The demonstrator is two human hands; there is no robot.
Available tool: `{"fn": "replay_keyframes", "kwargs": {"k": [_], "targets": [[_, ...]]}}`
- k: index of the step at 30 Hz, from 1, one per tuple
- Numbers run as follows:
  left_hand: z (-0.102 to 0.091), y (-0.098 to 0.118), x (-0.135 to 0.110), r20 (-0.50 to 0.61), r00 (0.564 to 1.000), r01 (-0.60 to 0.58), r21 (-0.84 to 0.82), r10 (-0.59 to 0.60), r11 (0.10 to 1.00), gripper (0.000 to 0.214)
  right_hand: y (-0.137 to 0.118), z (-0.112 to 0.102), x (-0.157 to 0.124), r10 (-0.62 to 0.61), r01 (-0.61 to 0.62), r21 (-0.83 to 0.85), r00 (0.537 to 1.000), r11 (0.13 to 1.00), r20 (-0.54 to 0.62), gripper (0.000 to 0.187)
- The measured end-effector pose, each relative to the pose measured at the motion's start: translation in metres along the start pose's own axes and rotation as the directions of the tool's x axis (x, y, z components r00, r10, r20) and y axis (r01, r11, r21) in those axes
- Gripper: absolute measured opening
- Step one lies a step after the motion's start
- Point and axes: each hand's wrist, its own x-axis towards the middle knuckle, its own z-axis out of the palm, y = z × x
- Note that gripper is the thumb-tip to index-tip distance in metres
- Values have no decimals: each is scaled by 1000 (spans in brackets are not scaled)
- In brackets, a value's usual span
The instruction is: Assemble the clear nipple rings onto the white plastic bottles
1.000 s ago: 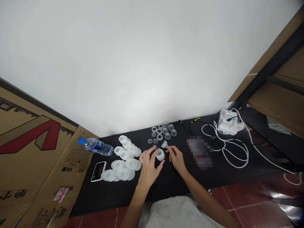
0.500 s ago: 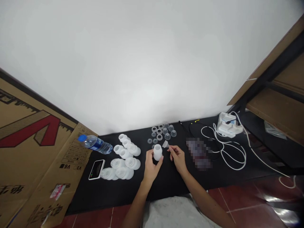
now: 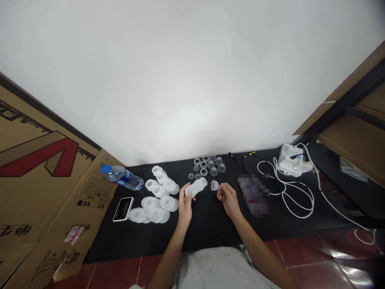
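My left hand [image 3: 186, 200] is wrapped round a white translucent baby bottle [image 3: 196, 187], tilted with its open mouth up and to the right. To the right, my right hand [image 3: 227, 196] pinches a clear bottle nipple [image 3: 214, 185] by its narrow end, wide rim facing the bottle. The nipple and the bottle are apart. Beyond both hands lie several clear rings [image 3: 203, 172] and several dome-shaped clear pieces [image 3: 213, 171]. To the left stand several white open-mouthed bottles [image 3: 156, 188], and nearer me several bottles with clear tops [image 3: 158, 215].
A water bottle [image 3: 123, 177] with a blue cap and a white-framed device [image 3: 123, 209] are at the left, beside a cardboard box [image 3: 39, 192]. On the right are a pixelated object [image 3: 254, 194], looped white cables [image 3: 282, 188] and a white power strip [image 3: 293, 160]. A white wall rises behind.
My left hand has tilted the bottle from upright to leaning right. My right hand has shifted slightly right, turning the nipple's wide rim towards the bottle. The whole view has shifted a little.
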Motion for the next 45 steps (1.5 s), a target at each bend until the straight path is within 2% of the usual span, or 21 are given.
{"fn": "replay_keyframes", "kwargs": {"k": [5,11,22,32,45], "targets": [[6,-1,1,-91,996,-17,-82,9,997,59,0,1,-1,40,-41,78,999,996,16,46],[8,-2,-5,-77,997,-32,-24,30,999,53,3,0,-1,39,-41,92,999,995,20,46],[8,-3,-5,-85,992,-86,25,88,996,51,5,-3,-3,1,-1,1,999,1000,55,41],[8,-4,-4,-96,994,-59,7,59,998,53,10,-4,-2,-48,54,-88,996,995,71,35],[5,-2,-5,-95,992,-77,54,82,996,54,12,-4,-1,-64,72,-110,995,991,74,32]]}}
